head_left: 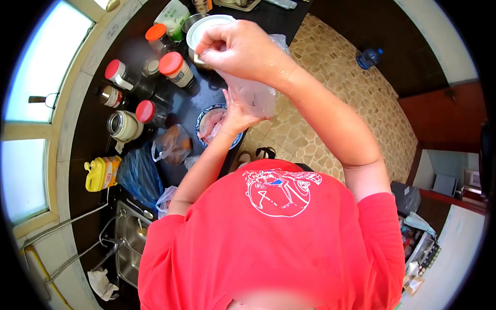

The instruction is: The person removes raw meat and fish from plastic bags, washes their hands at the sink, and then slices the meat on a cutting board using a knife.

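My left hand point(236, 112) is beside a blue-and-white patterned bowl point(198, 124). A translucent plastic bag point(261, 98) hangs at this hand, covering part of its fingers, and the hand appears to grip it. Pale pink raw meat point(212, 125) lies in the bowl. Above and nearer the camera, my right hand point(237, 49) has its fingertips pinched together and curled. What is between those fingertips is hidden. Beyond it, partly covered, stands a container with a white lid point(206, 26).
Jars with red lids point(171, 63) crowd the dark counter at left. Knotted plastic bags point(173, 144) lie near the bowl, with a yellow jug point(102, 174) by the steel sink point(129, 243). Stone-patterned floor point(330, 67) extends right, where a blue water bottle point(368, 58) stands.
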`<action>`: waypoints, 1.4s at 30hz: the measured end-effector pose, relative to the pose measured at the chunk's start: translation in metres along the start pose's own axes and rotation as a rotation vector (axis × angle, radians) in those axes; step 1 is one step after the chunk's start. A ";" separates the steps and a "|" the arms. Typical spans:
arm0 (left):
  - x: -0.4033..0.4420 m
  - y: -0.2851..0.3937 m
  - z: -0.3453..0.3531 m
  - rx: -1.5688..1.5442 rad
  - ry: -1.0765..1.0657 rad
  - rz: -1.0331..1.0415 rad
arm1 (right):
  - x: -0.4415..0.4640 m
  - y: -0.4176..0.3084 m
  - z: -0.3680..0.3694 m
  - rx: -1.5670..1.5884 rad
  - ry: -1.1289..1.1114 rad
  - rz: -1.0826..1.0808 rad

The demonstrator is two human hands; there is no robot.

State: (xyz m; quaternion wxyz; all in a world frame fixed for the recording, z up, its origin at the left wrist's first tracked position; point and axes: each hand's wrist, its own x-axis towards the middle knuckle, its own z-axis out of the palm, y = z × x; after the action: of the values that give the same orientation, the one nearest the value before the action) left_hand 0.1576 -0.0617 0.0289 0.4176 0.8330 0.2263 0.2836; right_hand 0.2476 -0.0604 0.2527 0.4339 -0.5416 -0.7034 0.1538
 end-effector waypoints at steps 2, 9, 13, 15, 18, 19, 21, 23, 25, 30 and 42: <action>0.010 0.013 0.006 -0.173 -0.035 -0.048 | 0.000 -0.003 0.005 -0.027 0.005 -0.033; 0.046 -0.018 0.026 -0.288 -0.045 -0.155 | 0.005 0.009 -0.013 -0.089 -0.003 -0.074; 0.036 0.007 0.001 -1.006 -0.013 -0.268 | -0.014 0.036 -0.069 0.023 0.210 0.115; 0.035 0.023 -0.007 -1.300 0.002 -0.421 | -0.039 0.070 -0.096 0.225 0.353 0.264; 0.038 0.035 -0.014 -1.209 -0.094 -0.477 | -0.082 0.113 -0.069 0.060 -0.031 0.360; 0.042 0.044 -0.015 -1.056 -0.097 -0.507 | -0.085 0.104 -0.058 -0.040 -0.206 0.440; 0.048 0.042 -0.003 -0.895 -0.115 -0.533 | -0.082 0.084 -0.034 0.062 -0.191 0.464; 0.050 0.018 0.021 -0.619 -0.109 -0.328 | -0.082 0.108 -0.001 0.228 -0.027 0.420; 0.043 0.038 0.008 -0.544 -0.151 -0.339 | -0.073 0.103 0.006 0.427 -0.056 0.645; 0.045 0.038 -0.014 -0.650 -0.673 -0.338 | -0.066 0.098 0.017 0.774 0.036 0.636; 0.054 0.046 -0.008 -0.945 -0.354 -0.348 | -0.055 0.073 -0.008 0.739 0.279 0.552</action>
State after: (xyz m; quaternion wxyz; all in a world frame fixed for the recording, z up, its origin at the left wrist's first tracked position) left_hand 0.1988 -0.0494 0.0864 0.8201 0.5393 0.1346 0.1362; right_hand 0.3021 -0.0853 0.1825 0.6306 -0.5332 -0.3667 0.4285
